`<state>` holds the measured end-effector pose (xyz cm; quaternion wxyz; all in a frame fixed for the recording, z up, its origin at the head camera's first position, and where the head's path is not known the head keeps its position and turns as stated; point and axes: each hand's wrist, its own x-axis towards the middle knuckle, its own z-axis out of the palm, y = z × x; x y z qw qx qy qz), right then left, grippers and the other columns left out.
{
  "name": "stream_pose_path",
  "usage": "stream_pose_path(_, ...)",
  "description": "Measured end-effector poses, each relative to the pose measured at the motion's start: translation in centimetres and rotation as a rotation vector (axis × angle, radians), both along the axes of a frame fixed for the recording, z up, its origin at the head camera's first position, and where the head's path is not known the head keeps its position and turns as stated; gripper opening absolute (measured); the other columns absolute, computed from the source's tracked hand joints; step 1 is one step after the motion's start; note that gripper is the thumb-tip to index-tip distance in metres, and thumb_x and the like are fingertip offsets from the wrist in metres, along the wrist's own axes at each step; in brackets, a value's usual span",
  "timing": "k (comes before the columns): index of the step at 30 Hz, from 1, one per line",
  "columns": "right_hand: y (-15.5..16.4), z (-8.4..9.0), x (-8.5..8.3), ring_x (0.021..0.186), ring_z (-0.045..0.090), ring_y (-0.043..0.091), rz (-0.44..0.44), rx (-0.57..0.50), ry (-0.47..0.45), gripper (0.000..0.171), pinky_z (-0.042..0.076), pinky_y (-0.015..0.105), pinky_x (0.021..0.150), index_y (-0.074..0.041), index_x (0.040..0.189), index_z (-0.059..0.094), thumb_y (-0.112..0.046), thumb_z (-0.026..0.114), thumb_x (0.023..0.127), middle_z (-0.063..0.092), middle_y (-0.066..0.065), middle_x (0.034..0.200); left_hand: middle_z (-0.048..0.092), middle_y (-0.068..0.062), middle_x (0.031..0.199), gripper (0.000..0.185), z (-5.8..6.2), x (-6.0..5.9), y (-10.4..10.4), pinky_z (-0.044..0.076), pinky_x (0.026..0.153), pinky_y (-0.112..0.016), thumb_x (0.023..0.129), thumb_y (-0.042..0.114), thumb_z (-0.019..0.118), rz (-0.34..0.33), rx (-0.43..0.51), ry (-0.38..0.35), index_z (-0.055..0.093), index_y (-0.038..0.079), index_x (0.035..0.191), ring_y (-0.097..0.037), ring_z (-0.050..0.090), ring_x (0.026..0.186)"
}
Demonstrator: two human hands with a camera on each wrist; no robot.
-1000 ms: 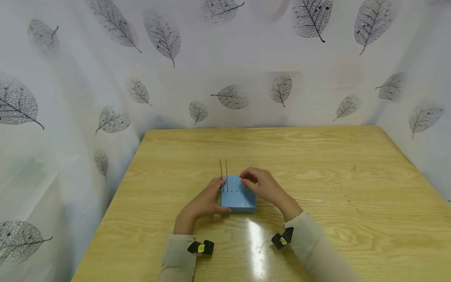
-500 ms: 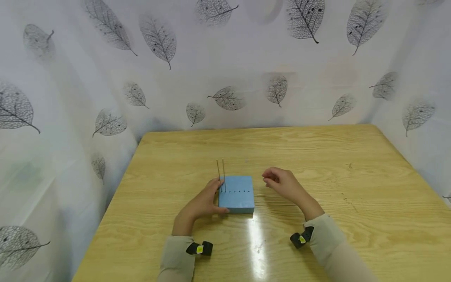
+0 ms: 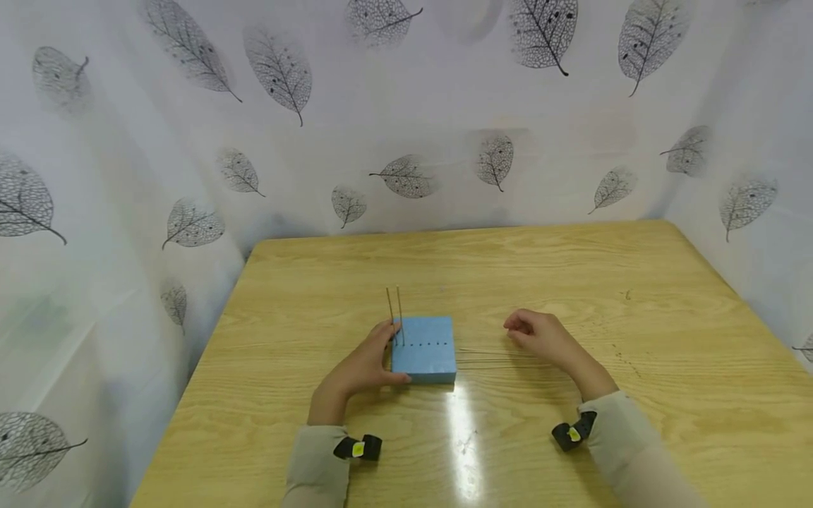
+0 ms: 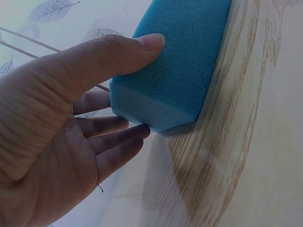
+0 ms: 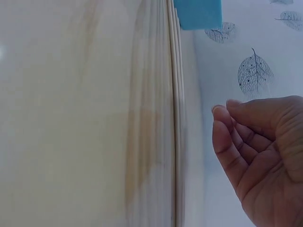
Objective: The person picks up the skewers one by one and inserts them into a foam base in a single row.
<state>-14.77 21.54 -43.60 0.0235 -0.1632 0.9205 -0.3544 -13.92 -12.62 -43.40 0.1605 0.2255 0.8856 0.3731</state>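
A square blue foam block (image 3: 423, 348), matte and soft-edged, sits mid-table with two thin sticks (image 3: 394, 314) upright in its left edge. The left hand (image 3: 362, 367) grips its left side, thumb on its near side. The right hand (image 3: 543, 335) hovers loosely curled, holding nothing, above loose thin sticks (image 3: 485, 356) lying on the glossy wooden table (image 3: 571, 275), broad bare wood all around.

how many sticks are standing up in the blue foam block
2. Both sticks stand side by side at the far left corner of the foam block, by the left hand. More sticks lie flat on the table, not standing.
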Motion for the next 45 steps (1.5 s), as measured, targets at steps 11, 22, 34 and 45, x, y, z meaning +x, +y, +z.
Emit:
stream_pose_path(11, 1.6, -0.2, 0.5, 0.073, 0.053, 0.012, 0.002, 0.058, -0.031, 0.006, 0.046, 0.029, 0.063, -0.003, 0.094, 0.065, -0.004, 0.061, 0.089, 0.063, 0.001, 0.082, 0.017, -0.021, 0.154, 0.098, 0.0, 0.0, 0.0, 0.024, 0.111, -0.046, 0.073, 0.022, 0.083, -0.010, 0.007, 0.014, 0.024, -0.002, 0.148, -0.033, 0.020, 0.140)
stream_pose_path(22, 1.7, -0.6, 0.5, 0.077, 0.057, 0.013, 0.071, 0.068, -0.088, 0.007, 0.049, 0.029, 0.067, -0.003, 0.092, 0.065, 0.000, 0.063, 0.086, 0.064, 0.002, 0.085, 0.015, -0.022, 0.154, 0.097, 0.0, 0.0, 0.0, 0.024, 0.111, -0.048, 0.074, 0.022, 0.082, -0.008, 0.008, 0.006, 0.024, -0.001, 0.148, -0.034, 0.018, 0.141)
stream_pose_path(34, 1.2, -0.8, 0.3, 0.074, 0.054, 0.010, 0.120, 0.092, -0.113, 0.008, 0.047, 0.028, 0.064, -0.005, 0.088, 0.064, 0.002, 0.060, 0.086, 0.062, 0.000, 0.082, 0.017, -0.021, 0.154, 0.097, 0.0, 0.0, 0.0, 0.024, 0.111, -0.047, 0.074, 0.023, 0.082, -0.015, 0.006, 0.011, 0.024, -0.002, 0.148, -0.033, 0.019, 0.141)
stream_pose_path(45, 1.2, -0.6, 0.4, 0.078, 0.057, 0.014, 0.131, 0.116, -0.098, 0.013, 0.049, 0.033, 0.068, -0.006, 0.087, 0.065, 0.005, 0.058, 0.085, 0.064, 0.002, 0.086, 0.016, -0.020, 0.154, 0.097, 0.0, 0.0, 0.0, 0.024, 0.111, -0.047, 0.074, 0.023, 0.082, -0.008, 0.006, 0.001, 0.024, -0.001, 0.148, -0.033, 0.018, 0.141)
